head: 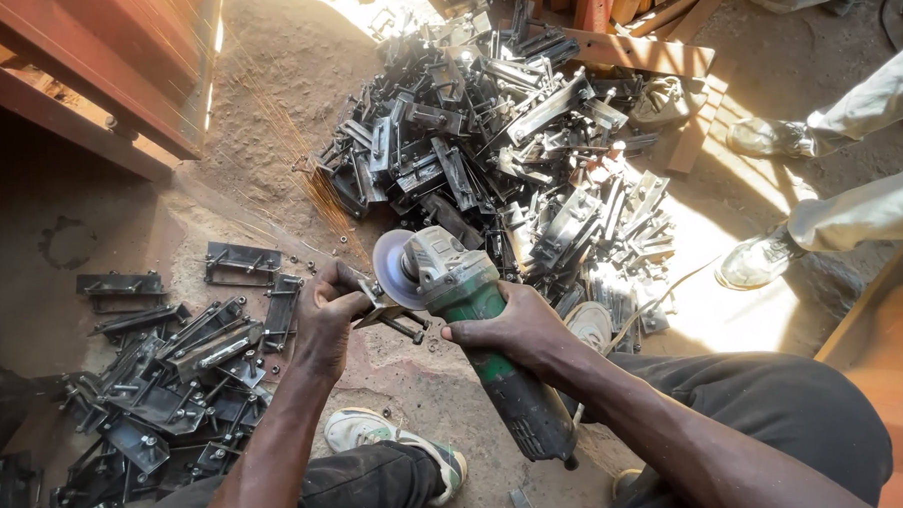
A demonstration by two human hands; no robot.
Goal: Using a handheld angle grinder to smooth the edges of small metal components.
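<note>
The right hand (514, 331) is wrapped fully around the green body of an angle grinder (469, 315), fingers closed over the top so the tool sits firm, its disc (396, 270) turned toward the left where the work is. The left hand (327, 315) is closed tight on a small metal bracket (389, 317), pinching it by one end and holding it just above the sandy ground so that its free end meets the disc's edge; a bolt sticks out from the bracket's near side. Thin sparks (313, 194) stream away to the far left, away from the person's body, which fits the way the disc is angled. To the near left lies a smaller heap of dark brackets (167, 374), set apart from the large, brighter pile of metal parts (515, 146) at the far middle, both within arm's reach. The person's white and green shoe (395, 437) rests on the ground directly below the hands. At the far right stand another person's legs and shoes (761, 260), well apart from the work. A reddish wooden panel (98, 61) leans at the far left.
</note>
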